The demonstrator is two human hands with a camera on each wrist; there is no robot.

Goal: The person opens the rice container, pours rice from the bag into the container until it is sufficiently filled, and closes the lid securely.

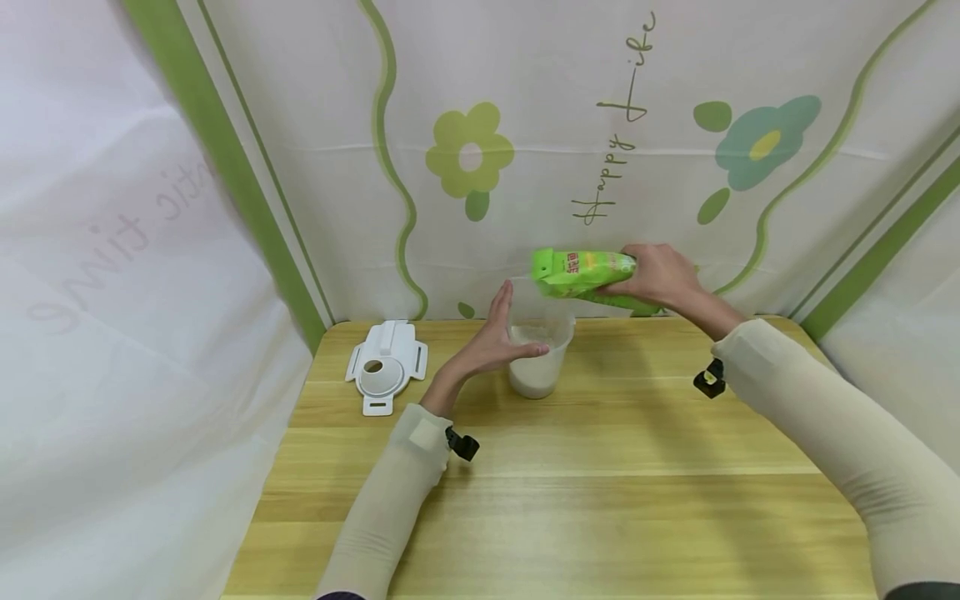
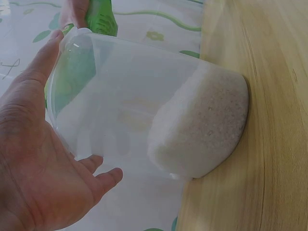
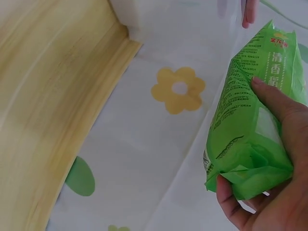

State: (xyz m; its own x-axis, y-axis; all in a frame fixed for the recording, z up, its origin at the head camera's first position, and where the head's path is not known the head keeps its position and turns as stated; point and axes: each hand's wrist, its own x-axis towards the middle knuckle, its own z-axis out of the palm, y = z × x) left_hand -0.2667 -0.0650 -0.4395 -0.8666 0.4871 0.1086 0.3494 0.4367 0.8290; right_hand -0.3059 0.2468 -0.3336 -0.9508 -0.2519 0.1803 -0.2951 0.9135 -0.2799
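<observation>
So on my end the right hand (image 1: 658,275) has a solid grip on the green bag (image 1: 585,271), thumb along one printed face and fingers wrapped round by the folded bottom. I've got the bag tipped on its side, above and a bit right of the clear container (image 2: 125,77), with its far end pointing toward the rim.

My left hand (image 1: 498,333) isn't clenched on anything: fingers spread loosely around the container's upper left side, thumb out across the near side. Honestly can't tell from my feeds if it's actually touching the plastic.

The container stands upright near the back of the wood table (image 1: 540,517), with whitish grains (image 2: 207,115) sloped up in the bottom. Off to the left there's a flat white plastic piece (image 1: 378,375) with slotted tabs and a hole. Behind it all hangs a white curtain (image 1: 315,75) with flowers and "Happy Life" printed on it.
</observation>
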